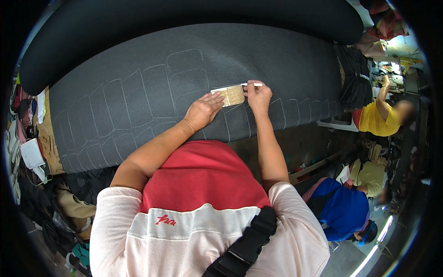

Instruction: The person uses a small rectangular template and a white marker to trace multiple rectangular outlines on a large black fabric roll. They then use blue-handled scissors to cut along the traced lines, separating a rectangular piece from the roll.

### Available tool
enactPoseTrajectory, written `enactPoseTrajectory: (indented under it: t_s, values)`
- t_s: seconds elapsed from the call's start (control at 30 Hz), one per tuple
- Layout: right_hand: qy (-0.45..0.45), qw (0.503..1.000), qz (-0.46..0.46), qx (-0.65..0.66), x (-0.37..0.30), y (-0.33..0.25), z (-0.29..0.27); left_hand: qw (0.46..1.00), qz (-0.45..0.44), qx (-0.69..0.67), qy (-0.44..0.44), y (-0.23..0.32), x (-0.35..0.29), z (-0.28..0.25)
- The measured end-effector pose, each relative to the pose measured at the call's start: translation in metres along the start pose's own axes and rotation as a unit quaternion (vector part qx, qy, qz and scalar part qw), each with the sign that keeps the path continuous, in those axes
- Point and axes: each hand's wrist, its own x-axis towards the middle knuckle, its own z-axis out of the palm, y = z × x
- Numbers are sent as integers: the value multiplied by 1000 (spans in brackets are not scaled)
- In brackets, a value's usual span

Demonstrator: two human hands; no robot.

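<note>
A small tan plate [236, 94] with rounded corners is laid on a broad dark grey cloth [277, 55], near the front edge of the cloth and in front of the wearer's body. Its left part is covered by the left hand [204, 110], whose fingers are stretched over the surface and rested on it from above rather than closed round it. A slim white stick [258, 84] is clamped between the thumb and fingers of the right hand [258, 98]; the stick is held roughly level at the upper right corner of the plate. Whether its tip is in contact with the cloth or the plate cannot be told. Pale outlines [124, 98] in rows of rounded and four-sided shapes are drawn on the cloth, to the left and to the right of the plate. The far side of the cloth is bordered by a thick dark roll [184, 14]. At the left end, a wooden board [54, 147] is exposed beside heaped fabrics [20, 115]. At the right end, folded black cloth [355, 76] is gathered. Beyond it, a person in yellow [378, 119] is seen seated on a white chair [339, 125]; nearer, a person in blue [344, 210] is shown bent over.
</note>
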Motion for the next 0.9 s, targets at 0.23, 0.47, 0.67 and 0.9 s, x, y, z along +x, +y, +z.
enactPoseTrajectory:
  t_s: [0.23, 0.47, 0.67, 0.9]
  values:
    - [-31, 934, -284, -214, -36, 0, -18, 1000, -3, 1, 6, 0, 0, 1]
    - [-93, 877, -382, -274, -90, -16, 15, 1000, -17, 9, 1, 2, 0, -1]
    - [-3, 996, -66, 59, -50, -19, -10, 999, -32, 42, 6, -22, 33, -13]
    - [-60, 993, -79, 71, 17, -25, 15, 1000, -21, 16, 12, -42, 41, -18]
